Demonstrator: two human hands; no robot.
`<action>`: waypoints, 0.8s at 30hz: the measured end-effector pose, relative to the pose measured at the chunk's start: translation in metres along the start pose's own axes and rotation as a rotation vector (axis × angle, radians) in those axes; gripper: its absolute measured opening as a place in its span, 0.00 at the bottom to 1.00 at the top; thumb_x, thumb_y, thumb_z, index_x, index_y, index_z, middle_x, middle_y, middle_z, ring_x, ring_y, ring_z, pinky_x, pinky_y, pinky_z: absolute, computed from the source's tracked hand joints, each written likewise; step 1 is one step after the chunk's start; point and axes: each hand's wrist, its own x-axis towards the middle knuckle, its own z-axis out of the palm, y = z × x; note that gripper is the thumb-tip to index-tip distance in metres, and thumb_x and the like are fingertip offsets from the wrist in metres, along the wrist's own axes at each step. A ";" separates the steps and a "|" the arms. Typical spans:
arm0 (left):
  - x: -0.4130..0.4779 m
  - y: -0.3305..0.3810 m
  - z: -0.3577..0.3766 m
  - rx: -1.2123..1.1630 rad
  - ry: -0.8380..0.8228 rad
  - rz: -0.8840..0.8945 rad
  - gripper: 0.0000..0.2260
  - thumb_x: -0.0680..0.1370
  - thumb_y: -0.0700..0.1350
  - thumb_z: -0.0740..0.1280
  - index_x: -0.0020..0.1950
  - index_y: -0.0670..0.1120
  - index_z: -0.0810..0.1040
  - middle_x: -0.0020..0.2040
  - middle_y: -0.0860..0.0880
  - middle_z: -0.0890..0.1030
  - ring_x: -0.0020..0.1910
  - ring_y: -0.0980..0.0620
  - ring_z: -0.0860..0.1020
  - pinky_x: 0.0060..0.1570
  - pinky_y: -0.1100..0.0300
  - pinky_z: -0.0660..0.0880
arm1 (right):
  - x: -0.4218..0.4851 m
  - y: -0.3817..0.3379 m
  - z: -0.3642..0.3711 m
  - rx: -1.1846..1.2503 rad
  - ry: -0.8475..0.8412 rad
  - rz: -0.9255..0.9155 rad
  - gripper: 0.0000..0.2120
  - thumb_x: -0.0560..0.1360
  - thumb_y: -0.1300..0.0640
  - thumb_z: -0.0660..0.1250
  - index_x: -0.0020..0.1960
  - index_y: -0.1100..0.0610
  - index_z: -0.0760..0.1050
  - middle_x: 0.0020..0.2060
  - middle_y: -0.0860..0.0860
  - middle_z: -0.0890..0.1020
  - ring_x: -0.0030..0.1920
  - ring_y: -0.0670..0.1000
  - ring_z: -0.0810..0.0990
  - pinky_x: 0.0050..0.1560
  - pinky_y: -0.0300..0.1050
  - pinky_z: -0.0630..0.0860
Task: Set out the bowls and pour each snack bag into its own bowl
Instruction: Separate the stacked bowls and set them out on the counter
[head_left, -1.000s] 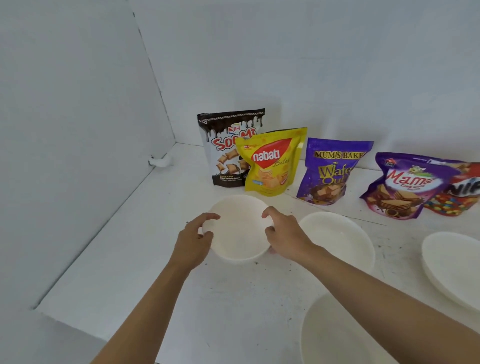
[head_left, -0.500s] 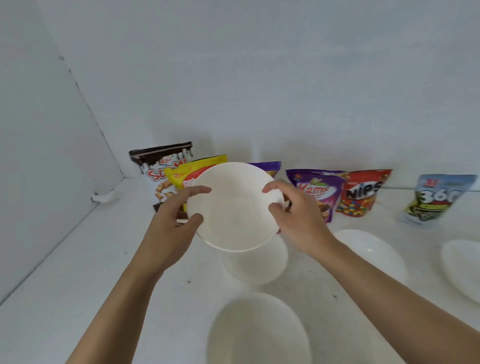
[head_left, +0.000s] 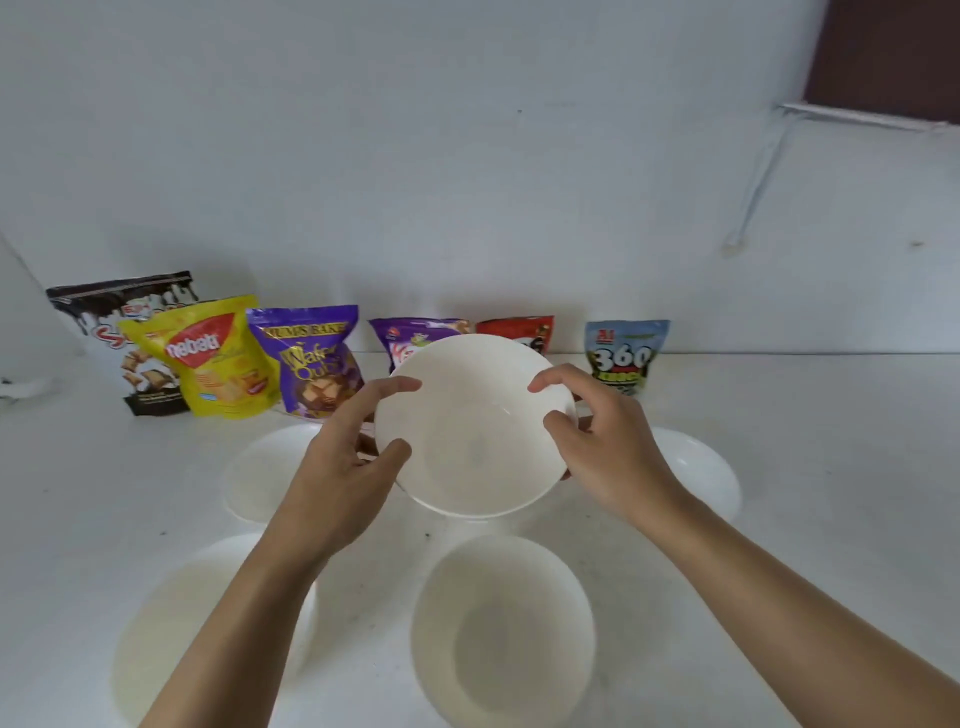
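Back wall (head_left: 467, 156): plain white; we saw it rise straight behind the counter.
White counter (head_left: 810, 519): it filled the lower half of our view and carried every bowl and bag.
Resting bowls: we counted four white ones standing mouth up: the front-left bowl (head_left: 171, 623), the front-centre bowl (head_left: 501, 639), the back-left bowl (head_left: 260, 478) and the right-hand bowl (head_left: 701, 467), this last partly behind the right wrist.
Held bowl (head_left: 467, 441): white and lifted clear of the counter, mouth tilted toward us, hiding parts of two bags.
Left hand (head_left: 343, 467): it gripped the held bowl's left rim, thumb and forefinger curled over the edge.
Right hand (head_left: 608, 447): it gripped the right rim the same way, fingers wrapped round it.
Snack bags: we saw six upright along the wall, left to right: the brown-and-white bag (head_left: 119, 322), the yellow Nabati bag (head_left: 208, 358), the Mum's Bake wafer bag (head_left: 311, 358), the purple bag (head_left: 410, 335), the red bag (head_left: 514, 330) and the pale blue 360 bag (head_left: 623, 353).
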 end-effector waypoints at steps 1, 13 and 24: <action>-0.004 0.004 0.011 -0.003 -0.015 -0.018 0.25 0.78 0.33 0.66 0.61 0.65 0.77 0.55 0.67 0.78 0.44 0.51 0.81 0.39 0.61 0.79 | -0.006 0.006 -0.011 -0.010 -0.005 0.006 0.16 0.76 0.63 0.62 0.54 0.43 0.77 0.37 0.60 0.80 0.34 0.60 0.78 0.33 0.55 0.80; -0.033 0.036 0.107 0.048 -0.212 -0.050 0.22 0.78 0.39 0.68 0.61 0.66 0.73 0.61 0.58 0.74 0.49 0.51 0.80 0.45 0.59 0.78 | -0.060 0.067 -0.099 -0.002 -0.097 0.141 0.23 0.76 0.64 0.64 0.62 0.41 0.74 0.45 0.47 0.78 0.28 0.48 0.74 0.28 0.34 0.71; -0.089 0.036 0.202 0.205 -0.320 -0.007 0.21 0.78 0.42 0.70 0.64 0.64 0.72 0.55 0.62 0.74 0.44 0.64 0.79 0.40 0.68 0.79 | -0.114 0.153 -0.158 -0.204 -0.240 0.159 0.17 0.77 0.61 0.64 0.60 0.43 0.74 0.34 0.41 0.70 0.28 0.41 0.70 0.30 0.33 0.68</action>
